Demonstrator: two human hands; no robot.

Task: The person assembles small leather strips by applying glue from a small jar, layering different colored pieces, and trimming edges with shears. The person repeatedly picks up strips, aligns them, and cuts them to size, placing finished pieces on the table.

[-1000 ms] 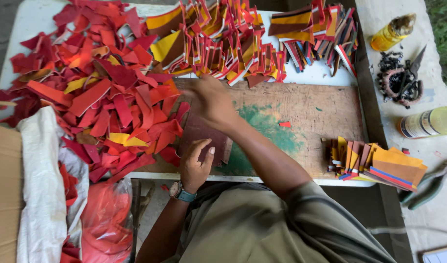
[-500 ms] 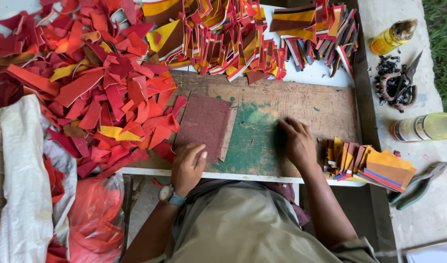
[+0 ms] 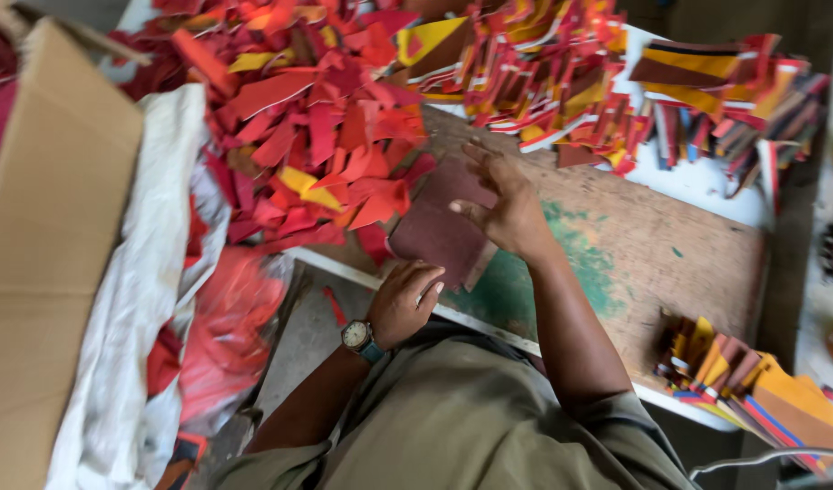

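Left hand (image 3: 407, 299) pinched the maroon sheet (image 3: 439, 227) at its near edge; right hand (image 3: 507, 204) lay spread flat on it, pinning it to the surface (image 3: 652, 254).

There is one view only, from a camera on the person's head, looking steeply down and tilted, close over the hands. It takes in the near edge of the surface (image 3: 643, 263), the person's own chest and forearms at the bottom, and a cardboard box (image 3: 44, 263) at the left.
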